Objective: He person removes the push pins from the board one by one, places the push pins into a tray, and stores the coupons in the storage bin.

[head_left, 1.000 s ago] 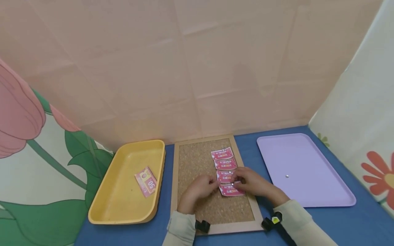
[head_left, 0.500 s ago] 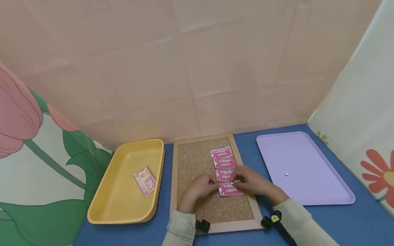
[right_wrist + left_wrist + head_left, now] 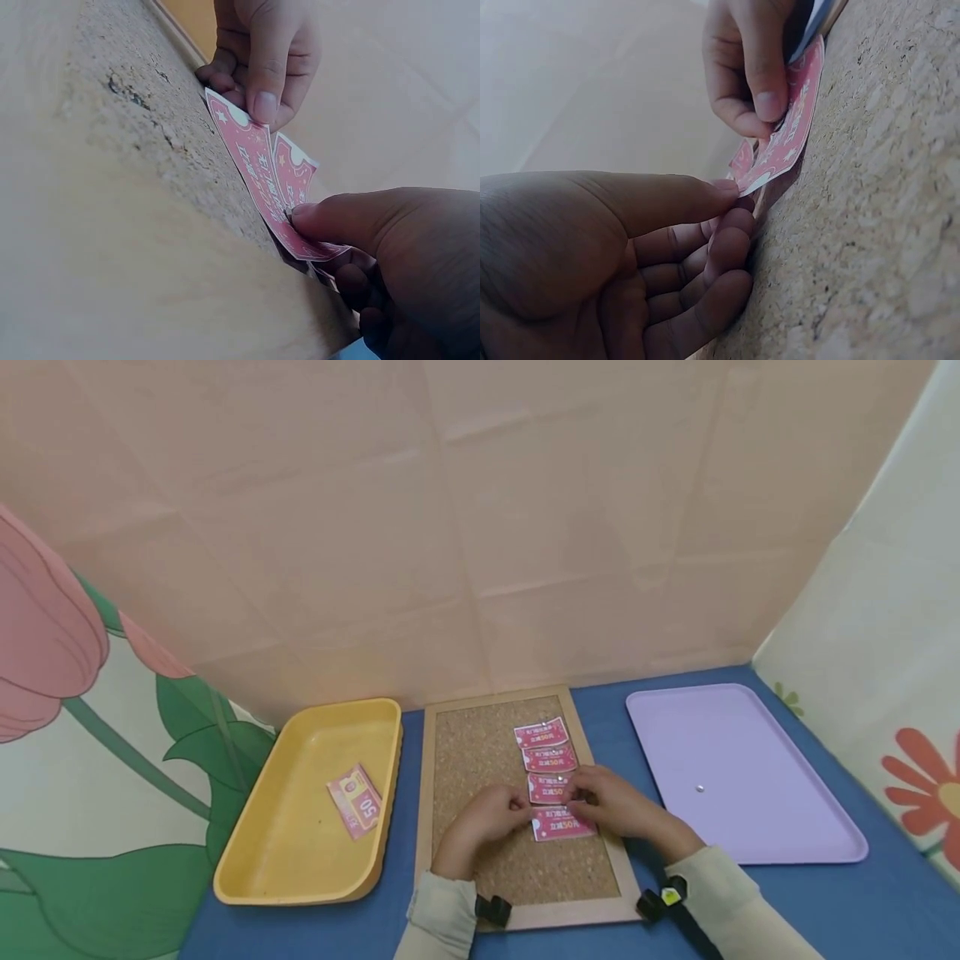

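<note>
Several pink coupons lie in a column on the cork board. The lowest coupon has its left corner pinched between the thumb and finger of my left hand; in the left wrist view that corner lifts off the cork. At the same coupon's upper edge, my right hand pinches a small metal thumbtack at the thumb tip; its point is hidden. Above sits another coupon with a silver tack in its top edge, partly behind my right fingers. Two more coupons follow higher up.
A yellow tray on the left holds a pink paper marked 50. On the right, one silver tack lies in a lilac tray. A blue cloth covers the table, with a pale curtain behind.
Both hands stay almost in place. The lowest coupon's left edge shifts slightly, and the tack seen earlier between my right fingers is now covered in the head view.
</note>
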Demonstrator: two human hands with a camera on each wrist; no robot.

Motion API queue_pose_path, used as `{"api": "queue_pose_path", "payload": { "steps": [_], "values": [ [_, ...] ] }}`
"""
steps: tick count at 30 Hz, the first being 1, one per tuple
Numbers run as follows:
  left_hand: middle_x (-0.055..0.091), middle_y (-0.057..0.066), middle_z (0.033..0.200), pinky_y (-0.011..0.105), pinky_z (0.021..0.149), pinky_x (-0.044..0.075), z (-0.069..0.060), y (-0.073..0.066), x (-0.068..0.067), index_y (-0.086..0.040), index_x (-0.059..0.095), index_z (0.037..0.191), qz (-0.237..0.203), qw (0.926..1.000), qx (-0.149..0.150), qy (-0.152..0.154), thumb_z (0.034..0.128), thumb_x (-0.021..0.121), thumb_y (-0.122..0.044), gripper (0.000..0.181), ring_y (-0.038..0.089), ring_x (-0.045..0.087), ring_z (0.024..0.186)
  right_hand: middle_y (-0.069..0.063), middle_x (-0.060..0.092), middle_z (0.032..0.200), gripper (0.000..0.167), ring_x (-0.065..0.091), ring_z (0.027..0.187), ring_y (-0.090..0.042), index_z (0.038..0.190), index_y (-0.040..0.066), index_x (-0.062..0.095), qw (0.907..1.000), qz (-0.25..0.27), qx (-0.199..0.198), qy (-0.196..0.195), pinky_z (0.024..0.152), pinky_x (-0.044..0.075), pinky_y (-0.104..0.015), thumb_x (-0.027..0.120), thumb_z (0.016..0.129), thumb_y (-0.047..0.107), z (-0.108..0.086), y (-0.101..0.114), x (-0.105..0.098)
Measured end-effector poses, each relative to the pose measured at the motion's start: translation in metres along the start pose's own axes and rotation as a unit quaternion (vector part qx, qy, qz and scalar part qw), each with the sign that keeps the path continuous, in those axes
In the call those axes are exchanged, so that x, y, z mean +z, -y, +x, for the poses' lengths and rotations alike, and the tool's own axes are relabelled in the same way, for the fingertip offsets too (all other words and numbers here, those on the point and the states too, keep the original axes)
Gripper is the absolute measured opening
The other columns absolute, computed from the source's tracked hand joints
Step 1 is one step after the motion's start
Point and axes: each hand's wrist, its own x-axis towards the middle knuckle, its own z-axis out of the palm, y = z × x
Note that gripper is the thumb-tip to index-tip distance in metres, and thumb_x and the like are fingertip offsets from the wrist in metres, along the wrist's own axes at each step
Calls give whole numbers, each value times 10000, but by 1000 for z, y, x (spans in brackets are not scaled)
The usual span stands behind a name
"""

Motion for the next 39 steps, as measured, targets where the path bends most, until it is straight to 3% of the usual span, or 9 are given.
{"api": "queue_pose_path", "payload": {
  "steps": [6,17,39],
  "values": [
    [572,-48,658,266,513,385,1,4,0,-155,692,774,-41,10000,-72,42,938,653,-318,234,94,479,571,137,544,889,78,508,865,-101,928,250,630,10000,-22,-21,-20,783,455,-349,681,920,192,0,-1,1],
    [568,-56,666,271,531,392,6,11,0,-173,681,765,-71,9998,-17,173,947,640,-330,243,90,485,589,131,545,890,88,506,863,-102,924,248,629,10000,-42,-43,-71,785,450,-348,686,916,182,-1,0,3],
    [570,-50,670,273,532,402,3,7,-1,-166,679,775,-11,9999,39,128,951,637,-309,230,95,489,589,141,514,837,93,470,850,-109,879,249,593,9987,-481,-153,-95,779,409,-366,659,928,205,1,3,4]
  ]
}}
